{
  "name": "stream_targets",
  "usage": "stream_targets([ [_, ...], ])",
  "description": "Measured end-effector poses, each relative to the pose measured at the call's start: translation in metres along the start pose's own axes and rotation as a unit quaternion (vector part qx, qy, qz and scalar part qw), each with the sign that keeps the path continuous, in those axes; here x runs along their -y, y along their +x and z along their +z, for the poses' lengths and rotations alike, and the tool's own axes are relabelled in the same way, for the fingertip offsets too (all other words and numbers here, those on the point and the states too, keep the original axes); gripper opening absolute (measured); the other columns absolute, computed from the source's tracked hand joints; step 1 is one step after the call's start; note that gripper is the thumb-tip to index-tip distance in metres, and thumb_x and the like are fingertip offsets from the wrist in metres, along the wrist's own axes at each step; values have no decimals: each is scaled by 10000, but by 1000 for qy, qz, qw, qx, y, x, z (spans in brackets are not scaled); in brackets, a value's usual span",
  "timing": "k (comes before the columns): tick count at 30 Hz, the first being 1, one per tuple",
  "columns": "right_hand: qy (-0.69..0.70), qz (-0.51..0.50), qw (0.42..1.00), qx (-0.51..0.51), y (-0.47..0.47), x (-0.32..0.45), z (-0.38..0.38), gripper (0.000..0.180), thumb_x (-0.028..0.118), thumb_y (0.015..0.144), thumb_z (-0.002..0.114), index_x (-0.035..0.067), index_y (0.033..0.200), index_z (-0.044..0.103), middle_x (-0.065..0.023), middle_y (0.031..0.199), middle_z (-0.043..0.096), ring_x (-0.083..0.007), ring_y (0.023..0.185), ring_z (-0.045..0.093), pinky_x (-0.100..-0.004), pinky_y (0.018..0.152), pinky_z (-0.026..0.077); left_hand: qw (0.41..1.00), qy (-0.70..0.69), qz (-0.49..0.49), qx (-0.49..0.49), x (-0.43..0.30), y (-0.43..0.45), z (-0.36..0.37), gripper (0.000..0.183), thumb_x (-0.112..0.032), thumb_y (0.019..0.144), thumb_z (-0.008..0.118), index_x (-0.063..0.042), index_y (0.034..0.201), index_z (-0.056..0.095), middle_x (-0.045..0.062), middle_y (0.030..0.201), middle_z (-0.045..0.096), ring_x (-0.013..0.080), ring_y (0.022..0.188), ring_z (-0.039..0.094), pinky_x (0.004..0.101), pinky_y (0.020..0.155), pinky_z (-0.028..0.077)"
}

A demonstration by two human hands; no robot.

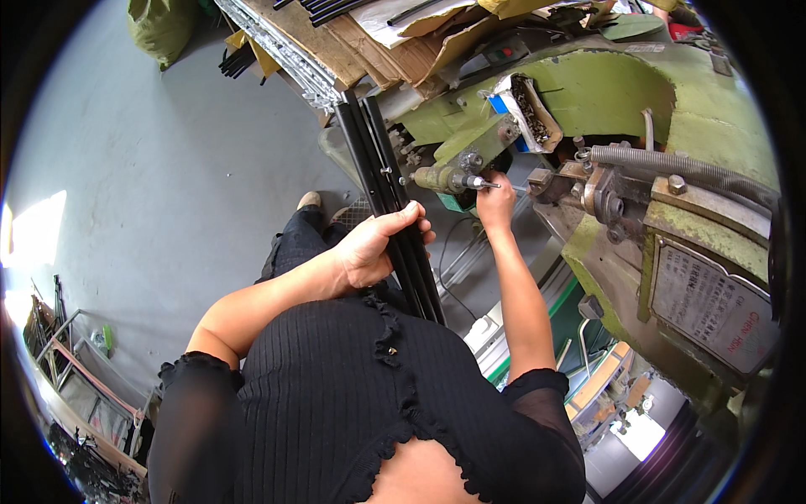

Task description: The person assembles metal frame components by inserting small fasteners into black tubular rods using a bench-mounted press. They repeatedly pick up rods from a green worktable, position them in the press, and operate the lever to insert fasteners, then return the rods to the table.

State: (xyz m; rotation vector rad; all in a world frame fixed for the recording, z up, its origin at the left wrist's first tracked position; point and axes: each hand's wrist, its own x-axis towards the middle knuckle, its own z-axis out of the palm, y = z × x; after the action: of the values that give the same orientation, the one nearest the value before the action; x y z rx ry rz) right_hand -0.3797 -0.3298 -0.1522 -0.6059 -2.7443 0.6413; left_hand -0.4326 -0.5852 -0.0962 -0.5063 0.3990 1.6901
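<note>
My left hand [384,242] is closed around a bundle of long black tubes [371,164], which slant from the work table's corner down to my body. A small metal pin or rivet stands out from the tubes above my fingers. My right hand [496,200] is beside the pointed metal tip [478,182] of a green machine, with its fingers bent near a green bin [456,201]. What those fingers hold, if anything, is hidden. Above them an open carton of small metal parts [532,113] rests by the machine arm.
The green machine body [592,88] with a ribbed metal hose [680,165] fills the right side. Cardboard [384,50] and bundled metal strips [283,50] lie on the table ahead. A green sack [157,31] stands on the floor at upper left; a metal-framed cart [94,378] is at lower left.
</note>
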Motion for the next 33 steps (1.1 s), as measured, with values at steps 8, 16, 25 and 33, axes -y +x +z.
stream_targets([
  [8,266,294,918,18,0,10,-20,214,188,856,648,-23,828,637,-61,657,639,-105,592,607,-244,552,459,1000,11,-11,1,2,4,5,199,-316,860,652,-136,936,615,-15,890,618,164,920,586,382,813,469],
  [16,467,185,864,26,-19,111,-82,214,129,949,503,-56,983,605,-144,988,642,-206,898,634,-310,822,514,1000,6,-16,12,3,4,2,191,-316,871,630,-152,962,596,-15,898,598,183,963,576,427,894,453],
  [25,384,179,905,41,-11,119,-87,202,142,937,531,-25,1029,601,-127,1002,647,-180,897,626,-309,825,504,1000,29,-11,1,4,0,8,212,-327,855,657,-135,935,615,-16,890,617,162,917,592,373,824,470],
  [33,441,200,873,58,-9,111,-89,221,168,913,579,-14,1037,598,-152,1037,629,-199,898,622,-324,846,507,1000,21,-8,8,3,-3,6,209,-322,853,660,-133,934,618,-13,885,618,161,911,590,371,823,469],
])
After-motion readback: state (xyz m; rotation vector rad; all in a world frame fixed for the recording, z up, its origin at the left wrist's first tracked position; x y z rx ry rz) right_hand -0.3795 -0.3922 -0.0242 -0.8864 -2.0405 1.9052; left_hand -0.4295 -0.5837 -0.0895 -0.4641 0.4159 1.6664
